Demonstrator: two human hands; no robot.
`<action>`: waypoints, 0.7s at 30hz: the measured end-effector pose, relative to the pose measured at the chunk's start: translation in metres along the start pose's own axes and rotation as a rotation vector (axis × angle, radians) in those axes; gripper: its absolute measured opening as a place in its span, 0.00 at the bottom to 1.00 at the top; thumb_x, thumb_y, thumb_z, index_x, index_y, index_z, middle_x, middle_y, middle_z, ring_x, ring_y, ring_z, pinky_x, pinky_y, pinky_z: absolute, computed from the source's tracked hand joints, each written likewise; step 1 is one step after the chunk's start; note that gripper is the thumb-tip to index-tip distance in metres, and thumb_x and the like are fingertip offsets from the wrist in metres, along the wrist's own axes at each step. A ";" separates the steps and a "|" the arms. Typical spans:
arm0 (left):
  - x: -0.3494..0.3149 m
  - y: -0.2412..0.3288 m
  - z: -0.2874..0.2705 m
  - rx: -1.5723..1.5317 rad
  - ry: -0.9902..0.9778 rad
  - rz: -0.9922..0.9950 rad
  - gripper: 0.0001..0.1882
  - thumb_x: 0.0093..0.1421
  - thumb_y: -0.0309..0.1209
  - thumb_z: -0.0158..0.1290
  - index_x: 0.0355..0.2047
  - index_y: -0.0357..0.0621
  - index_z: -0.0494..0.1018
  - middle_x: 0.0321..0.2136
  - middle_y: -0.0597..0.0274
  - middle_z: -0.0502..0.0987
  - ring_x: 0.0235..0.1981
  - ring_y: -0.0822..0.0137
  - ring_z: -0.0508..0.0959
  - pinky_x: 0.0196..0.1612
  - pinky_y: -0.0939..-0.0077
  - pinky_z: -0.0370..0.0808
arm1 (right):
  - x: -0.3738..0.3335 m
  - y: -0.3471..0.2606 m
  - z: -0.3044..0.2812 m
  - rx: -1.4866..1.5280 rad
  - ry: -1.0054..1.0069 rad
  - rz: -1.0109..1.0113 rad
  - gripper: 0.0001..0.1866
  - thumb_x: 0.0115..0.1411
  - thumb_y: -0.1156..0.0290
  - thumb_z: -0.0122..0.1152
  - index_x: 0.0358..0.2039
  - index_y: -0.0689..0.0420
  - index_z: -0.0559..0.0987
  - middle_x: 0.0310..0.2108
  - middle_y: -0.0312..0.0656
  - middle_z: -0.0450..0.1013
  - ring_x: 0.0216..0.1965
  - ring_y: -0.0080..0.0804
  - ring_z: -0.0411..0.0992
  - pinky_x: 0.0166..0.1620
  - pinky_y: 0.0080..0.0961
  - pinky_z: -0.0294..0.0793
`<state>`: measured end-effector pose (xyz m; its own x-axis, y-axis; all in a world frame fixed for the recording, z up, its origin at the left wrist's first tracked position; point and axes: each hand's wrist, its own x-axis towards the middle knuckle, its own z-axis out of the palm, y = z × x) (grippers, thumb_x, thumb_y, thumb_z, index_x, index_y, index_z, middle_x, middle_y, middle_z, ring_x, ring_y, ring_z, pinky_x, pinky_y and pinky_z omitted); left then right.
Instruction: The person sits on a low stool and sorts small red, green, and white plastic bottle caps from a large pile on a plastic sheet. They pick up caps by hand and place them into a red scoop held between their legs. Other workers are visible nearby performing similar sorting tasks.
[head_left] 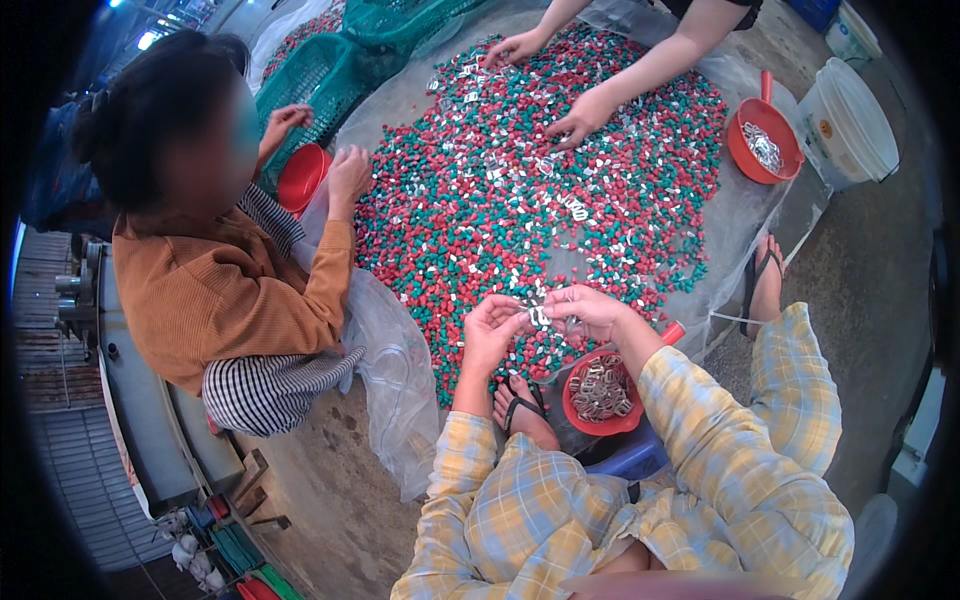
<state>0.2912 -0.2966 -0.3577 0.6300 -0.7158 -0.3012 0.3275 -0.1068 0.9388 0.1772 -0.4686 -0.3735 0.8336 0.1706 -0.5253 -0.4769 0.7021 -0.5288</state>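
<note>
My left hand (490, 330) and my right hand (592, 309) meet over the near edge of a wide spread of small red, green and white pieces (480, 240). Pinched between the fingers of both is a small silvery buckle-like piece (540, 316); its exact shape is too small to tell. Just below my right forearm stands a red handled scoop (570, 405), filled with silvery metal buckles (602, 388). More pale, ring-shaped pieces (577, 208) lie scattered among the coloured ones.
A co-worker in a brown jacket (210, 290) squats at the left beside a red bowl (302, 180). Another person's hands (580, 118) reach in from the far side. A second red scoop (765, 140) and a white bucket (850, 125) stand at the right; green netting (310, 85) lies behind.
</note>
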 end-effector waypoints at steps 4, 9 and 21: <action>0.000 -0.007 0.014 0.076 0.130 0.036 0.10 0.52 0.18 0.56 0.35 0.34 0.70 0.26 0.58 0.78 0.25 0.73 0.78 0.28 0.84 0.76 | 0.008 0.006 0.011 0.141 0.257 -0.088 0.05 0.59 0.68 0.55 0.32 0.54 0.73 0.20 0.31 0.69 0.18 0.18 0.65 0.18 0.14 0.62; -0.003 -0.011 0.024 0.266 0.081 -0.075 0.08 0.52 0.19 0.57 0.32 0.34 0.71 0.23 0.59 0.78 0.21 0.73 0.78 0.23 0.85 0.74 | 0.017 0.016 0.015 -0.075 0.412 -0.232 0.06 0.57 0.69 0.57 0.31 0.57 0.73 0.20 0.34 0.70 0.18 0.22 0.68 0.19 0.17 0.68; -0.030 -0.011 0.041 0.496 -0.847 -0.264 0.13 0.51 0.23 0.56 0.38 0.35 0.75 0.26 0.59 0.79 0.26 0.72 0.78 0.28 0.78 0.76 | -0.048 0.008 0.015 -1.206 -0.117 0.680 0.18 0.45 0.63 0.65 0.36 0.57 0.79 0.29 0.46 0.77 0.27 0.33 0.76 0.30 0.29 0.76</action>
<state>0.2399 -0.3025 -0.3526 -0.1890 -0.8611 -0.4720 -0.0663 -0.4684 0.8810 0.1379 -0.4614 -0.3428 0.3334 0.3330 -0.8820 -0.6874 -0.5544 -0.4691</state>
